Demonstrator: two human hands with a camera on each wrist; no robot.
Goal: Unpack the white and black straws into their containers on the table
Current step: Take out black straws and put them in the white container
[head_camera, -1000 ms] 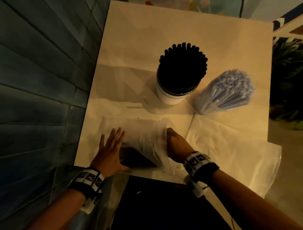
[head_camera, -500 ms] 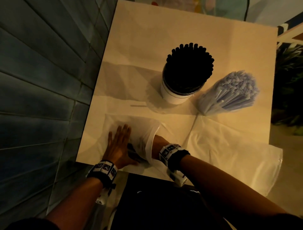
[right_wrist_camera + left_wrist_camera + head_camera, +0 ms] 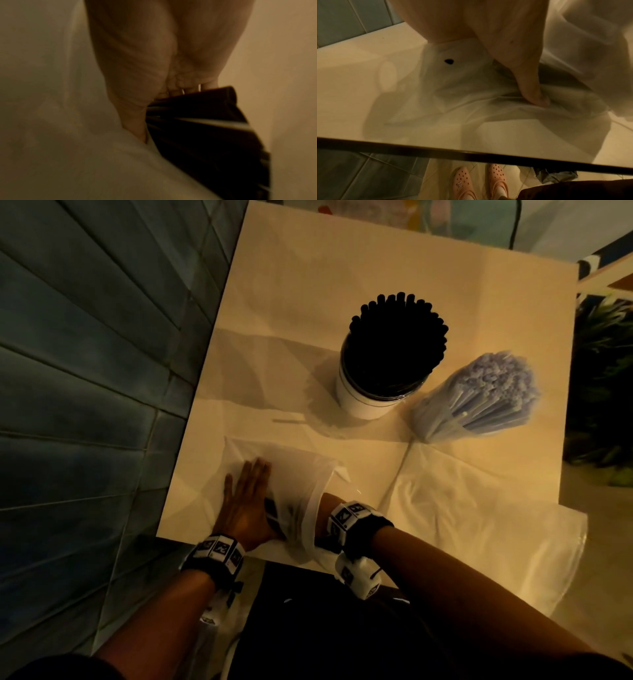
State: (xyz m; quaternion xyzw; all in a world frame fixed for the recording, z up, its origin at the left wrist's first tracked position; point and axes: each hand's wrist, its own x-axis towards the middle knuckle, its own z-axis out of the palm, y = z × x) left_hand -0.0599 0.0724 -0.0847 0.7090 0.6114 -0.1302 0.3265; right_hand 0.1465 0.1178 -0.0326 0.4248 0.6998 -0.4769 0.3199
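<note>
A person stands at a pale square table point(image 3: 291, 302) in dim, warm light. A thin see-through plastic bag point(image 3: 291, 463) lies flat at the near edge of the table.

The left hand point(image 3: 245, 501) lies flat on top of the bag with its fingers straight and close together. It presses the bag down on the table. In the left wrist view the thumb point(image 3: 532, 88) pushes into the crinkled plastic. This hand does not wrap around anything.

The right hand point(image 3: 163, 65) is deep inside the bag, past the wrist. In the head view the plastic hides it. In the right wrist view its fingers curl around a bunch of black straws point(image 3: 205, 128) inside the bag and hold them tight. The dark straws point(image 3: 274, 510) show a little through the plastic, just beside the left hand.

Further back on the table stands a round white tub point(image 3: 363, 402). It is packed full of upright black straws point(image 3: 397, 340). Just to the right of it is a bundle of pale straws in clear wrap point(image 3: 486, 398). It leans toward the right. The picture does not show what it stands in.

A big, flat, see-through plastic sheet point(image 3: 479, 525) lies on the near right part of the table and hangs over the edge. A single thin straw point(image 3: 287, 420) lies on the table near the tub. Under the table are two pink shoes with holes point(image 3: 479, 181) on a tiled floor.
</note>
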